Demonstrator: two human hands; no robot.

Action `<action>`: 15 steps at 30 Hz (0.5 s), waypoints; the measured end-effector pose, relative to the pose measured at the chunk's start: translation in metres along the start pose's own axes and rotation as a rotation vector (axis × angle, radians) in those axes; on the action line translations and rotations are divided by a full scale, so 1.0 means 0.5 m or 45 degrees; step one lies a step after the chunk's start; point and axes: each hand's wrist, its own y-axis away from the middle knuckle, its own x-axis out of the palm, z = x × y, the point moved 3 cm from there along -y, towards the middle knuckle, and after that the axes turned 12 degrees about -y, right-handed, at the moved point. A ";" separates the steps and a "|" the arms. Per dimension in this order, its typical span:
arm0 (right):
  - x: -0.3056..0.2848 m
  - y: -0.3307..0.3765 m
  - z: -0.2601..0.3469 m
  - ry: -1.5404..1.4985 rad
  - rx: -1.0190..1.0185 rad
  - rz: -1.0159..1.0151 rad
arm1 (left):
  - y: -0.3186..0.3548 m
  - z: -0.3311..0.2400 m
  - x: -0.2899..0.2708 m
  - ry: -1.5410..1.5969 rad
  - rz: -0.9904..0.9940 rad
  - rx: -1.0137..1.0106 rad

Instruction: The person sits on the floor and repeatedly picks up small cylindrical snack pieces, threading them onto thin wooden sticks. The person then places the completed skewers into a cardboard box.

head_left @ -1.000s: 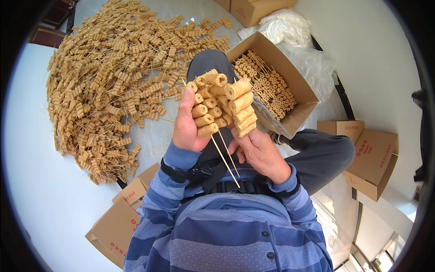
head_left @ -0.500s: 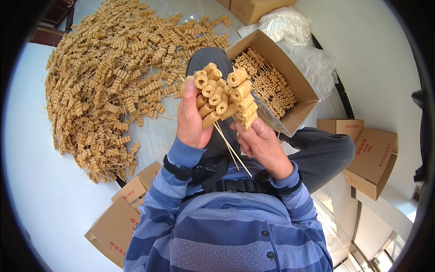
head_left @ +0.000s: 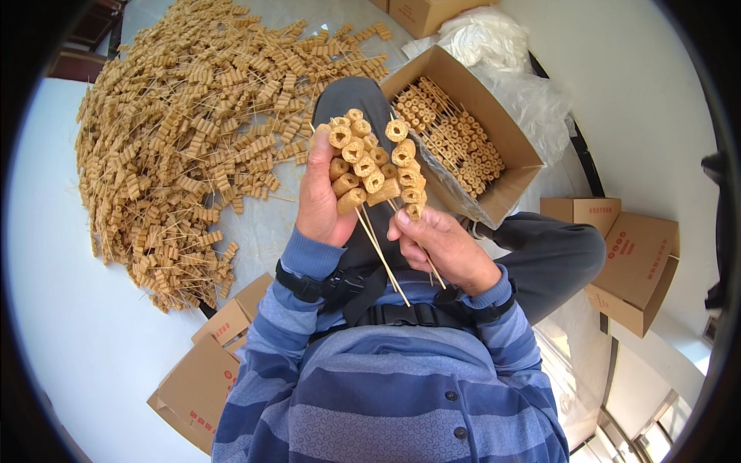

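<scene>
The person's left hand (head_left: 320,197) is wrapped around a bundle of skewers (head_left: 357,158) threaded with hollow tan rolls, left of the open carton (head_left: 505,116) and nearer the person; its fingers are mostly hidden behind. The right hand (head_left: 444,247), just below the carton, pinches a single skewer (head_left: 407,174) near its lowest roll, between bundle and carton; whether its lower rolls touch the bundle I cannot tell. A loose left grip could let outer skewers slip or fan apart, since their rolls face different ways; squeezing hard might crack the rolls if they are brittle. Packed skewers (head_left: 448,135) lie inside the carton. Well left of it spreads a loose heap of skewers (head_left: 185,139); just beyond it sits a white plastic bag (head_left: 490,42).
</scene>
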 end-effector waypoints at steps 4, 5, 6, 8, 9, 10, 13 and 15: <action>-0.001 0.010 -0.001 0.022 0.054 0.003 | -0.022 -0.023 -0.024 0.097 0.059 0.075; -0.001 0.012 -0.001 0.057 0.082 0.028 | -0.028 -0.033 -0.032 0.114 0.070 0.082; -0.001 0.014 -0.003 0.106 0.121 0.033 | -0.033 -0.040 -0.043 0.117 -0.008 0.046; 0.001 0.021 -0.003 0.133 0.100 0.070 | -0.043 -0.057 -0.055 0.047 -0.084 0.176; 0.003 0.024 -0.003 0.154 0.076 0.110 | -0.047 -0.065 -0.061 0.012 -0.123 0.241; 0.001 0.027 -0.001 0.100 0.070 0.132 | -0.054 -0.078 -0.065 0.046 -0.126 0.347; -0.007 0.038 0.000 -0.062 0.075 0.130 | -0.071 -0.148 -0.104 0.118 -0.266 0.500; -0.017 0.036 0.002 -0.112 -0.020 0.061 | -0.073 -0.180 -0.118 0.167 -0.243 0.522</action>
